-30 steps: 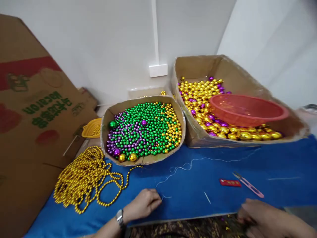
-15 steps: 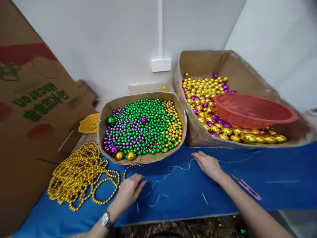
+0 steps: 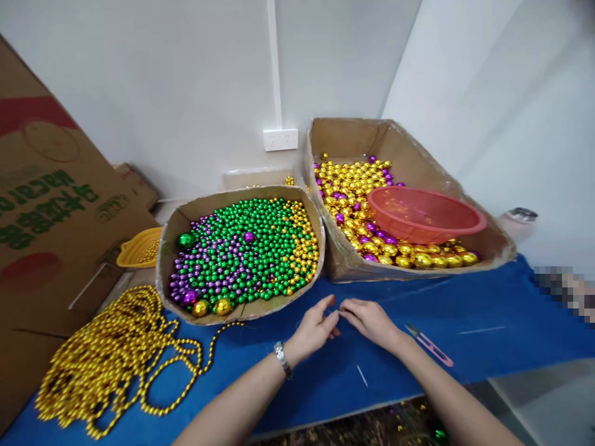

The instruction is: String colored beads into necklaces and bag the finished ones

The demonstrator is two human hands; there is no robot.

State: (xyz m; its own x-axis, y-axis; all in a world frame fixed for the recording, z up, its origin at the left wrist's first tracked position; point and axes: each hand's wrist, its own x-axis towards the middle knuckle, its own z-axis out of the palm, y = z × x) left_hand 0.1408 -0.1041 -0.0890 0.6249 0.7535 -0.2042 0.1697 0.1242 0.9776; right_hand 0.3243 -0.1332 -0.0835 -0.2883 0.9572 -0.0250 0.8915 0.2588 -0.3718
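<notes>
My left hand (image 3: 315, 329), with a wristwatch (image 3: 282, 359) above it, is curled over the blue cloth. Its thumb and fingers bend toward my right hand (image 3: 372, 322). Closed in a pinch, my right hand nearly touches the left fingertips. A fine white thread seems to lie in the pinch, but most of it is hidden or too thin to see. Pink-handled thread snips (image 3: 434, 348) lie right of my right hand. Below the hands is a short white sliver (image 3: 362, 376). Left of them, a gold bead string (image 3: 214, 347) runs up to the bead box's edge.
A low carton (image 3: 242, 316) holds green, purple and gold beads. Behind it to the right, a larger carton (image 3: 344, 263) has bigger gold and purple balls and a red basket (image 3: 427, 217). A gold bead pile (image 3: 102, 365), yellow basket (image 3: 132, 248) and tall printed carton (image 3: 41, 310) are left.
My hands have come together, the left moving right toward the right one. The long loose thread on the cloth is no longer clearly visible. The view has shifted to the right.
</notes>
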